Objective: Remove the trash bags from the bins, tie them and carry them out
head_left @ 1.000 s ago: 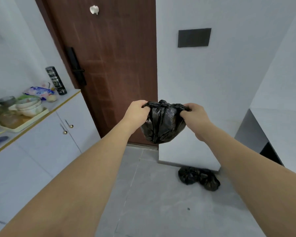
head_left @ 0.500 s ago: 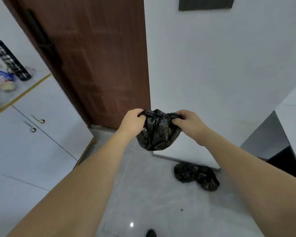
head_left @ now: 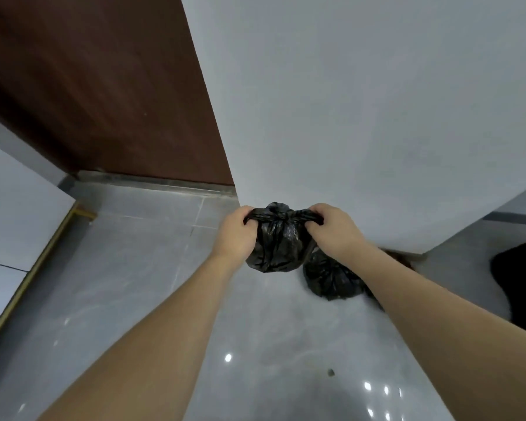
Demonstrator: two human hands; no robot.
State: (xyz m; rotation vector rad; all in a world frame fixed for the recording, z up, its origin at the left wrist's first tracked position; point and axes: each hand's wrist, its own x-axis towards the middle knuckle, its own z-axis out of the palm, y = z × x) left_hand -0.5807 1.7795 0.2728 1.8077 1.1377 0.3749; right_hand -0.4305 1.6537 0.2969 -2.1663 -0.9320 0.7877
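Observation:
A small black trash bag hangs in the air between my two hands, knotted at its top. My left hand grips the left end of the knot and my right hand grips the right end. Below and to the right, another black trash bag lies on the grey floor at the foot of the white wall, partly hidden by my right forearm.
A brown door stands at the upper left with a threshold strip below it. A white wall corner juts out straight ahead. White cabinet fronts line the left edge. A dark opening shows at the right.
The view has tilted down and moved closer to the floor; the countertop is out of sight. The held bag now hangs low, just above the bag on the floor. Both hands keep their grip.

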